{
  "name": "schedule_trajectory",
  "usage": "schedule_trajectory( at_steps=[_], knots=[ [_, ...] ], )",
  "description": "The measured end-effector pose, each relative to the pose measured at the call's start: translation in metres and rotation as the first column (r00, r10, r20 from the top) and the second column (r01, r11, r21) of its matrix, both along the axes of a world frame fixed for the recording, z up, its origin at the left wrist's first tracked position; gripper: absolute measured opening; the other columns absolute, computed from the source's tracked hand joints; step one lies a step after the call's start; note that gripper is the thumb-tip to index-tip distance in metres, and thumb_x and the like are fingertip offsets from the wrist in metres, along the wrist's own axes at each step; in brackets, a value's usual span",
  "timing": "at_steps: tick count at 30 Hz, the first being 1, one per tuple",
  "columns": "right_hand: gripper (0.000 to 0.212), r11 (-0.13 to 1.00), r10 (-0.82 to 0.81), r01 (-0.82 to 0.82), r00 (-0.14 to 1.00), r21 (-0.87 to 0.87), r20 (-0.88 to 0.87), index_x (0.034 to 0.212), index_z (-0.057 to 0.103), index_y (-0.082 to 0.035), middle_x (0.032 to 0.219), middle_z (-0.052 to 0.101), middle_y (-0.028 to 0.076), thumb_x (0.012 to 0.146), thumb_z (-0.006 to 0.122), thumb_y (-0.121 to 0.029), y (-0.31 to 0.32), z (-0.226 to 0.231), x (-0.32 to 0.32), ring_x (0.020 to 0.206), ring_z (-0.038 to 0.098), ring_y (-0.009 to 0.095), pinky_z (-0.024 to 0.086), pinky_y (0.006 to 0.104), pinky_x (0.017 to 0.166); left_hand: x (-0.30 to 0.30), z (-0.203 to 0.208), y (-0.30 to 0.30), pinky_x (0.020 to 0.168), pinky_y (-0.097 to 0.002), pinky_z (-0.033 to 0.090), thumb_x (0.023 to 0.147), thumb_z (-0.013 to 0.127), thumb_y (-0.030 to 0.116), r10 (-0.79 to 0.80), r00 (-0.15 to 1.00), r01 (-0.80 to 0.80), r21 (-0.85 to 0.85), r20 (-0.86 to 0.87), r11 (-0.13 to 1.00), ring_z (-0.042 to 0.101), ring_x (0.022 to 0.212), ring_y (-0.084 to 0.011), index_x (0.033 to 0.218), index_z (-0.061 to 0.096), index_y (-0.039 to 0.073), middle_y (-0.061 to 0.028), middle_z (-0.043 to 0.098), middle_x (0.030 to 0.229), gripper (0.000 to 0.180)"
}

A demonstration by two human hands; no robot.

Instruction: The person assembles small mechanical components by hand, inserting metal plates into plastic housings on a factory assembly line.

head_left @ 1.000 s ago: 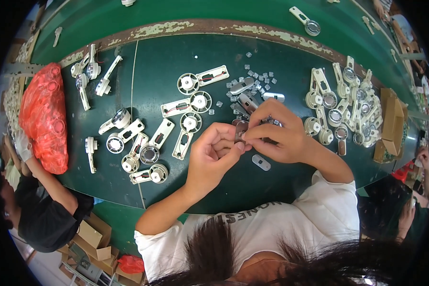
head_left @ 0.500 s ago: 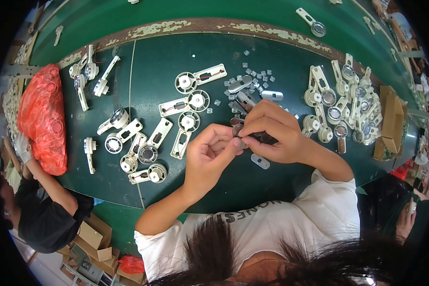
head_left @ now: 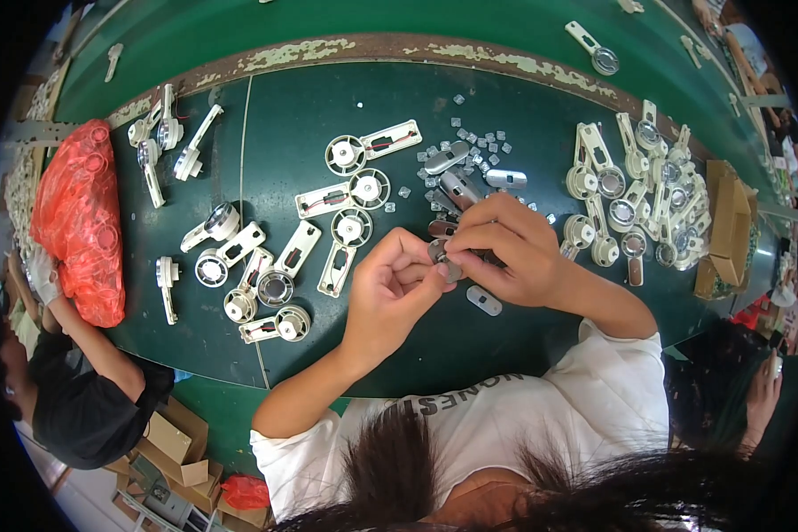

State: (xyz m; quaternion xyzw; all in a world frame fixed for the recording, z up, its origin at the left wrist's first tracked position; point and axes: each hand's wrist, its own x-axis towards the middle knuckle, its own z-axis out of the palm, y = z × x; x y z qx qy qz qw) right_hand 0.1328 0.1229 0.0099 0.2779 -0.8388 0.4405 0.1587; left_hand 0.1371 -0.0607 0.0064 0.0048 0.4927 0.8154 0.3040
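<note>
- I see both hands raised just over the green bench (head_left: 523, 106), meeting near its middle; the work is held close under the head camera, I judge so the small fit can be watched.
- Left hand (head_left: 390, 293): fingers curled in, thumb and forefinger pinched on a small grey round part (head_left: 442, 259). Narrow, holding the part.
- Right hand (head_left: 514, 253): fingers bent down over the same part from the other side, fingertips touching it. Narrow as well; I cannot tell whether it also holds a separate piece beneath the fingers.
- The part sits between the two hands, off the bench surface, just above a grey oval cover (head_left: 483, 300) lying flat.
- Small clear square pieces (head_left: 474, 146) lie scattered just beyond the hands, with more grey oval covers (head_left: 505, 179) among them; near enough to pick from, in my judgement.
- Left of the hands: white housings with round reels (head_left: 350, 226), spread singly, some with red wires.
- Right of the hands: a denser pile of similar white assemblies (head_left: 634, 191), beside a cardboard box (head_left: 727, 230).
- Far left: a red mesh bag (head_left: 75, 222) on the bench edge; another person's arm (head_left: 89, 341) lies beside it.
</note>
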Motion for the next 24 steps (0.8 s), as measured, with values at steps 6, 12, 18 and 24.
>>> schedule_trajectory(
  at_steps=[6, 12, 18, 24],
  knots=[
    [0.02, 1.0, 0.016, -0.015, 0.999, 0.023, -0.049, 0.084, 0.062, -0.005, 0.082, 0.056, 0.006, 0.068, 0.073, -0.005, -0.001, -0.005, 0.002, 0.066, 0.056, 0.02, 0.043, 0.03, 0.056, 0.0, -0.009, -0.002, 0.08, -0.0257, 0.052, 0.088, 0.052, -0.006, 0.019, 0.998, -0.02, -0.017, -0.055, 1.0, 0.062, 0.09, -0.012, 0.093, 0.046, 0.0, -0.0091, 0.062, 0.095, 0.009],
    [0.021, 0.999, 0.007, -0.007, 1.0, -0.041, 0.001, 0.083, 0.061, -0.005, 0.083, 0.056, 0.006, 0.066, 0.073, -0.001, -0.003, -0.002, 0.002, 0.066, 0.055, 0.02, 0.043, 0.0301, 0.055, 0.002, -0.003, -0.001, 0.083, -0.0248, 0.051, 0.088, 0.053, -0.005, -0.026, 0.992, 0.019, -0.056, -0.127, 0.998, 0.062, 0.091, -0.0117, 0.099, 0.048, -0.002, -0.0088, 0.061, 0.097, 0.013],
    [0.023, 0.99, -0.023, 0.046, 0.987, 0.134, -0.161, 0.081, 0.061, -0.006, 0.084, 0.056, 0.005, 0.062, 0.071, 0.0, 0.003, 0.004, -0.003, 0.064, 0.054, 0.018, 0.04, 0.03, 0.056, 0.0, -0.002, 0.001, 0.08, -0.0248, 0.051, 0.09, 0.054, 0.0, 0.02, 0.995, -0.021, -0.013, -0.099, 1.0, 0.061, 0.088, -0.0099, 0.096, 0.049, -0.001, -0.0072, 0.061, 0.094, 0.008],
    [0.018, 0.997, 0.0, 0.0, 1.0, 0.078, -0.002, 0.081, 0.058, -0.01, 0.08, 0.052, 0.002, 0.068, 0.069, -0.006, 0.002, 0.006, 0.0, 0.07, 0.054, 0.017, 0.038, 0.0307, 0.06, 0.0, -0.006, 0.001, 0.075, -0.0251, 0.053, 0.091, 0.053, 0.002, -0.004, 0.993, -0.004, -0.065, -0.119, 0.998, 0.06, 0.085, -0.0097, 0.092, 0.049, 0.0, -0.0065, 0.061, 0.09, 0.005]
  ],
)
